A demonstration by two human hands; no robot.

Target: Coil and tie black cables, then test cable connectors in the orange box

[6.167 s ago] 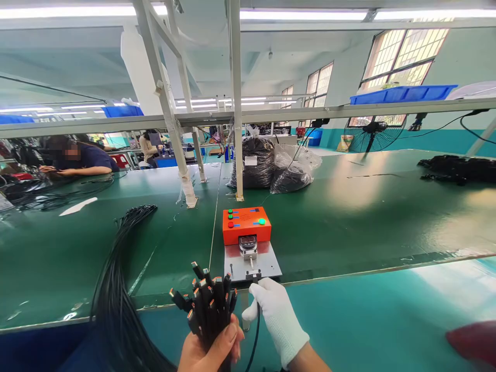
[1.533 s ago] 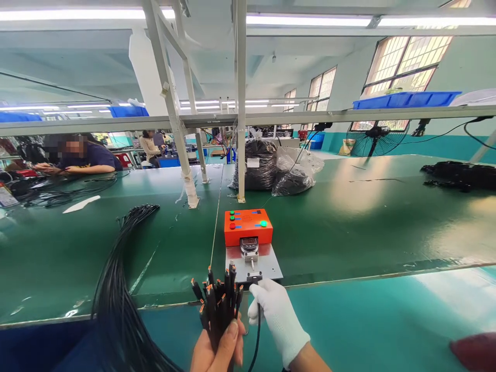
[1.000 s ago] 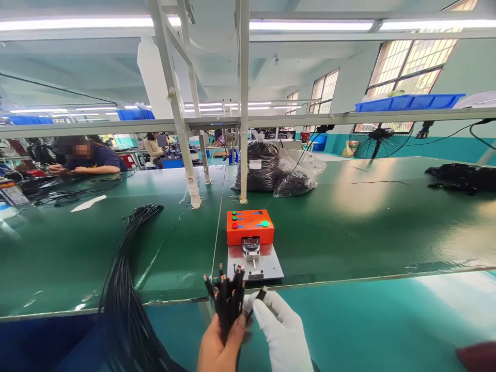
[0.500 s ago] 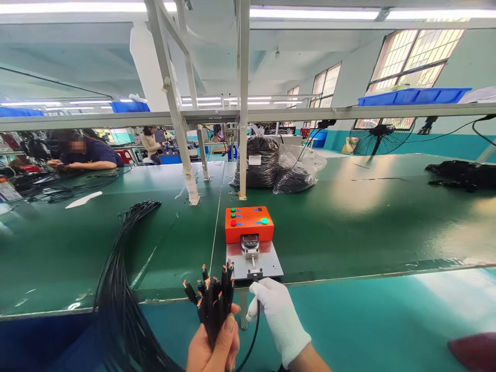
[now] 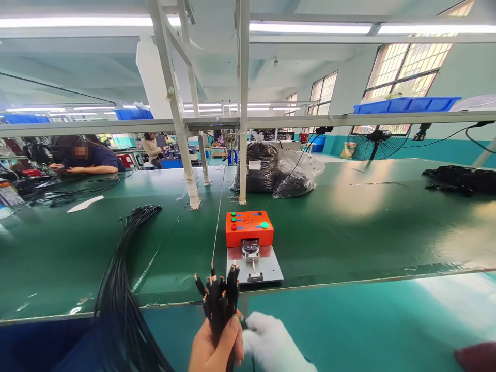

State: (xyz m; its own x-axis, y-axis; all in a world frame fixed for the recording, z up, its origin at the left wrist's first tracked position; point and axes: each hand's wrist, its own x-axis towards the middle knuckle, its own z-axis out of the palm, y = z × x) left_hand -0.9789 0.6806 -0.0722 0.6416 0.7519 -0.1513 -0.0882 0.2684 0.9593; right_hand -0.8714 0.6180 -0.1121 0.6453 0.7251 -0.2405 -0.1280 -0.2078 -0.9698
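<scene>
By green bench (image 5: 329,237), black cables (image 5: 220,305) in left grip (image 5: 217,341)

Head-worn view, facing forward-down, seemingly near bench (image 5: 349,222)

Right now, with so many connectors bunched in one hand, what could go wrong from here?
The left hand grips many black connectors at once, so one might slip out. The metal plate sits close to the front edge of the green bench, so a knock could shift it. The long cable bundle runs over that edge, so a snag might drag it off.
</scene>
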